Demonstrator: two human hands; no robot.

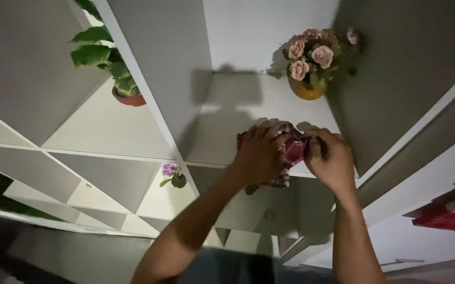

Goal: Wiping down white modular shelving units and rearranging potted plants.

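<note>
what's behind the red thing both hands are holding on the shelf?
Behind the red thing, deeper in the same white shelf compartment, stands an orange pot of pink roses. The left hand and right hand cover most of it, so its shape cannot be told.

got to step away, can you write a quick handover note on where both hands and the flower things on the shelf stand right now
Left hand: wrapped over the red flower bunch, gripping it at the front edge of the middle shelf.
Right hand: pinching the same bunch from the other side.
Nearby: pink roses in an orange vase stand at the back of that shelf; a leafy plant in a red pot in the compartment to the left; a small purple flower one level down.
Done: bunch is at the shelf.
Left: it is not yet set down or released.
</note>
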